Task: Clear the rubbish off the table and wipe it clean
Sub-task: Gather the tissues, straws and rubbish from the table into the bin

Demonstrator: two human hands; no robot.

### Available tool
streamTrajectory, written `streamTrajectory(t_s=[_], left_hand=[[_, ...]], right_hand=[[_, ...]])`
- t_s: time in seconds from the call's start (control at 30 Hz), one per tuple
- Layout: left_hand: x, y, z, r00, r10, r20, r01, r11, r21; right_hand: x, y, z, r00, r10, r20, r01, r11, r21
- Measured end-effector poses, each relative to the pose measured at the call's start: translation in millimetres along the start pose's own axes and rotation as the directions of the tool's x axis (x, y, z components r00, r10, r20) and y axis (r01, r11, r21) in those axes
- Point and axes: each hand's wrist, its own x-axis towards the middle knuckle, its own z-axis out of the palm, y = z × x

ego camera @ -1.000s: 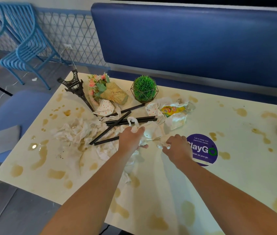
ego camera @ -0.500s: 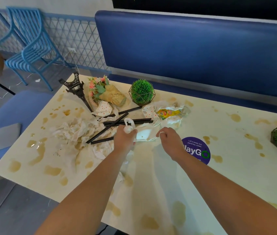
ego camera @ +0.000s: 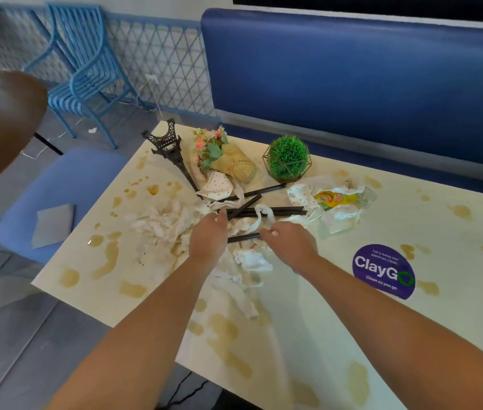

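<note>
Both hands, my left hand [ego camera: 208,238] and right hand [ego camera: 289,243], curl into crumpled tissues [ego camera: 160,226] with black straws [ego camera: 264,209] just beyond them; I judge loose straws could roll off the stained table [ego camera: 338,335].

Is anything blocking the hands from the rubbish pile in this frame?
Nothing visible does. The left hand and right hand are already in the pile of crumpled tissues and black straws. The Eiffel Tower model, flower bundle and green ball plant stand behind it, not between.
</note>
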Motion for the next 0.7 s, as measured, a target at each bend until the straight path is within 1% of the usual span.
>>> streamTrajectory(t_s=[0.1, 0.2, 0.3, 0.4, 0.53, 0.7], left_hand=[[14.0, -13.4, -14.3, 0.998, 0.059, 0.002, -0.059, 0.995, 0.079], [27.2, -22.5, -25.4, 0.988, 0.146, 0.056, -0.153, 0.976, 0.154], [36.3, -26.4, -34.9, 0.976, 0.195, 0.094, -0.207, 0.969, 0.134], [47.7, -33.1, -42.7, 0.97, 0.225, 0.09, -0.232, 0.969, 0.085], [59.3, -35.7, -49.9, 0.97, 0.228, 0.078, -0.234, 0.97, 0.071], [66.4, -38.1, -58.9, 0.969, 0.242, 0.041, -0.245, 0.959, 0.143]], right_hand=[[8.2, -20.4, 16.8, 0.997, -0.081, -0.001, 0.081, 0.994, -0.068], [17.2, -28.1, 34.6, 0.987, -0.16, 0.024, 0.161, 0.967, -0.199], [23.6, -27.1, 49.5, 0.976, -0.21, 0.065, 0.219, 0.921, -0.323], [26.5, -26.8, 60.6, 0.98, -0.182, 0.078, 0.198, 0.903, -0.381], [29.8, -25.0, 67.2, 0.991, -0.131, 0.022, 0.13, 0.917, -0.377], [31.5, -33.3, 57.8, 0.995, -0.048, -0.086, 0.027, 0.974, -0.224]])
